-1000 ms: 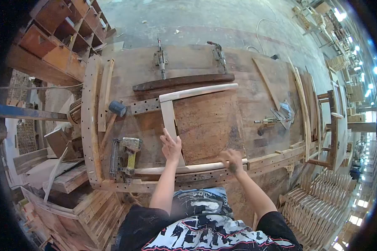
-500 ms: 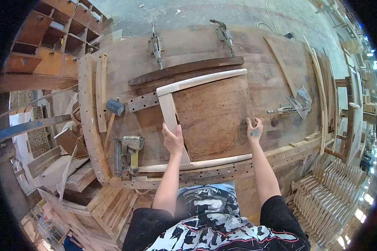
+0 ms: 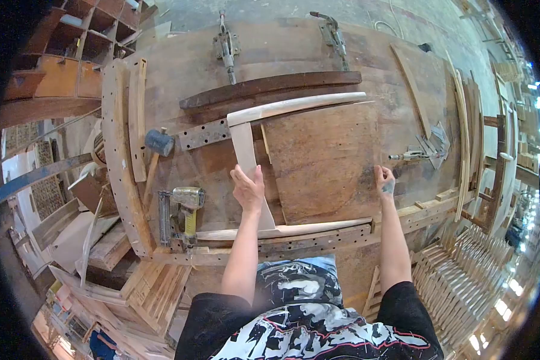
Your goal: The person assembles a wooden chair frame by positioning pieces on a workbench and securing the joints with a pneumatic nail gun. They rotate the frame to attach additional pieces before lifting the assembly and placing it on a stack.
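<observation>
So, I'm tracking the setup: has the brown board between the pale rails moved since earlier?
Yes: the brown board has shifted right, away from the short perforated strip.

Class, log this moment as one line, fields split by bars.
left hand: on pale crosspiece | right hand: at right edge of brown panel | mallet, nail gun: left of crosspiece

3 pale wooden rails (image 3: 244,144) border a flat brown panel (image 3: 327,162) on 3 sides.
</observation>
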Tool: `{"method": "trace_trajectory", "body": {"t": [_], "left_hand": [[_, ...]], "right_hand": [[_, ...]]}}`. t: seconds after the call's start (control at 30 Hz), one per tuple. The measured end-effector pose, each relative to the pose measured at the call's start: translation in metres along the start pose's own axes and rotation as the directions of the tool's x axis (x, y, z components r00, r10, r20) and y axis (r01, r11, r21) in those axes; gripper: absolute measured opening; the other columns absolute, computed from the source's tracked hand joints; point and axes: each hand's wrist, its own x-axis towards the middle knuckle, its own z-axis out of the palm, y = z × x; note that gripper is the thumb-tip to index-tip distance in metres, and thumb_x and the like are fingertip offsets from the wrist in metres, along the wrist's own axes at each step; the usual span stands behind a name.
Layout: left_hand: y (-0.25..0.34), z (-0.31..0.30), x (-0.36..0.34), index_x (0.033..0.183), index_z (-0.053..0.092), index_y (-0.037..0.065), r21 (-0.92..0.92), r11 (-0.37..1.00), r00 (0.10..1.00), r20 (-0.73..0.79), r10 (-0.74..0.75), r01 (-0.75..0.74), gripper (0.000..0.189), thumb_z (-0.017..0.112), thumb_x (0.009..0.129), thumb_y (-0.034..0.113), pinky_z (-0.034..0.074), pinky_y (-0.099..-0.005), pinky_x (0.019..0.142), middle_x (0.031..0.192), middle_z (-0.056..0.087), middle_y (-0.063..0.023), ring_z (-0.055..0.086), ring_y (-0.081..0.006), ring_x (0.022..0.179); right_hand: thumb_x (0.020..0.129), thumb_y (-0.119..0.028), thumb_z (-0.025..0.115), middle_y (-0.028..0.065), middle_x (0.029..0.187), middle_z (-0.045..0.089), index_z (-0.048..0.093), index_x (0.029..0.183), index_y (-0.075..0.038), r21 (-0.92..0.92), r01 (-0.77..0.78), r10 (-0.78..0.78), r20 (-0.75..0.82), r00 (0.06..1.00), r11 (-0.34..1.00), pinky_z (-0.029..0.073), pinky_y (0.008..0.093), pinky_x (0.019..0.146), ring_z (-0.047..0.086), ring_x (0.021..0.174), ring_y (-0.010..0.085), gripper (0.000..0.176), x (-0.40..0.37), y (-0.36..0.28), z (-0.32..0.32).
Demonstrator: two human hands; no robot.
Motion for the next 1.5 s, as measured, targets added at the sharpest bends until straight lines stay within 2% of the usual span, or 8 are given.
{"method": "trace_trajectory", "body": {"t": [0.13, 0.37, 0.57, 0.83, 1.13, 1.27, 1.4, 1.5], "left_hand": [[0.001, 0.001, 0.001, 0.132, 0.045, -0.004, 0.003, 1.0, 1.0, -0.002, 0.0, 0.0, 0.065, 0.062, 0.097, 0.048, 0.055, -0.0519, 0.077, 0.118, 0.055, -0.0271, 0.064, -0.045, 0.101], [-0.004, 0.006, 0.002, 0.132, 0.043, -0.002, -0.008, 0.998, 0.998, -0.031, 0.058, -0.058, 0.066, 0.063, 0.096, 0.049, 0.056, -0.0505, 0.076, 0.115, 0.051, -0.0208, 0.061, -0.0412, 0.102], [-0.006, -0.005, 0.018, 0.13, 0.047, -0.001, -0.021, 0.995, 0.995, -0.023, 0.094, -0.094, 0.056, 0.061, 0.1, 0.044, 0.051, -0.0464, 0.086, 0.115, 0.053, -0.0178, 0.058, -0.0356, 0.111], [0.065, -0.02, 0.303, 0.119, 0.059, -0.003, -0.152, 0.904, 0.841, -0.454, 0.295, -0.399, 0.043, 0.058, 0.104, 0.037, 0.047, -0.0403, 0.09, 0.11, 0.061, -0.0161, 0.059, -0.0292, 0.1], [0.111, 0.074, 0.633, 0.128, 0.064, 0.001, 0.046, 0.967, 0.929, 0.293, 0.226, -0.249, 0.076, 0.048, 0.096, 0.07, 0.047, -0.0427, 0.1, 0.123, 0.068, -0.0179, 0.063, -0.0291, 0.113], [0.13, 0.057, 0.628, 0.129, 0.062, 0.001, -0.607, 0.773, 0.865, 0.474, 0.166, 0.185, 0.068, 0.055, 0.096, 0.06, 0.047, -0.0484, 0.102, 0.126, 0.065, -0.0175, 0.062, -0.0315, 0.115], [0.139, -0.008, 0.604, 0.13, 0.06, 0.0, -0.891, 0.423, 0.84, 0.351, 0.413, 0.164, 0.072, 0.047, 0.097, 0.063, 0.042, -0.0536, 0.106, 0.113, 0.063, -0.0188, 0.057, -0.0368, 0.109], [0.139, -0.046, 0.571, 0.116, 0.066, 0.0, -0.892, 0.428, 0.749, 0.38, 0.543, 0.142, 0.071, 0.04, 0.099, 0.063, 0.042, -0.0541, 0.105, 0.101, 0.06, -0.0163, 0.054, -0.0358, 0.102]], "right_hand": [[0.09, -0.032, 0.076, 0.019, 0.109, 0.065, 0.065, 0.12, 0.0, -0.233, 0.137, -0.145, -0.019, 0.989, 0.963, 0.049, 0.0411, 0.091, 0.061, 0.102, 0.032, 0.045, -0.01, -0.021, 0.004], [0.091, -0.039, 0.073, 0.0192, 0.117, 0.058, 0.06, 0.129, -0.003, -0.32, 0.033, -0.192, -0.479, 0.856, 0.947, 0.041, 0.0473, 0.103, 0.052, 0.116, 0.0367, 0.054, -0.064, -0.069, 0.089], [0.097, -0.053, 0.057, 0.017, 0.133, 0.049, 0.047, 0.141, -0.009, -0.291, -0.196, 0.006, -0.547, 0.837, 0.937, 0.03, 0.0528, 0.111, 0.042, 0.131, 0.0373, 0.063, -0.067, -0.095, 0.109], [0.097, -0.046, 0.059, 0.0164, 0.133, 0.05, 0.049, 0.141, -0.007, -0.295, -0.166, -0.018, -0.532, 0.846, 0.941, 0.03, 0.0516, 0.111, 0.044, 0.13, 0.0359, 0.06, -0.065, -0.096, 0.107], [0.093, -0.044, 0.063, 0.0175, 0.134, 0.05, 0.047, 0.142, -0.007, -0.278, -0.163, 0.001, -0.503, 0.864, 0.947, 0.03, 0.0514, 0.11, 0.044, 0.129, 0.037, 0.063, -0.063, -0.09, 0.102], [0.092, -0.042, 0.063, 0.0171, 0.133, 0.05, 0.047, 0.142, -0.007, -0.277, -0.152, -0.007, -0.501, 0.865, 0.949, 0.03, 0.0511, 0.11, 0.044, 0.128, 0.0371, 0.062, -0.061, -0.089, 0.101], [0.092, -0.042, 0.063, 0.0164, 0.133, 0.05, 0.047, 0.141, -0.007, -0.284, -0.147, -0.017, -0.503, 0.864, 0.947, 0.03, 0.0513, 0.11, 0.044, 0.128, 0.0368, 0.062, -0.06, -0.088, 0.101], [0.092, -0.043, 0.063, 0.0161, 0.133, 0.049, 0.047, 0.142, -0.008, -0.282, -0.144, -0.017, -0.5, 0.866, 0.949, 0.03, 0.0514, 0.111, 0.044, 0.129, 0.0363, 0.063, -0.064, -0.086, 0.104]]}}
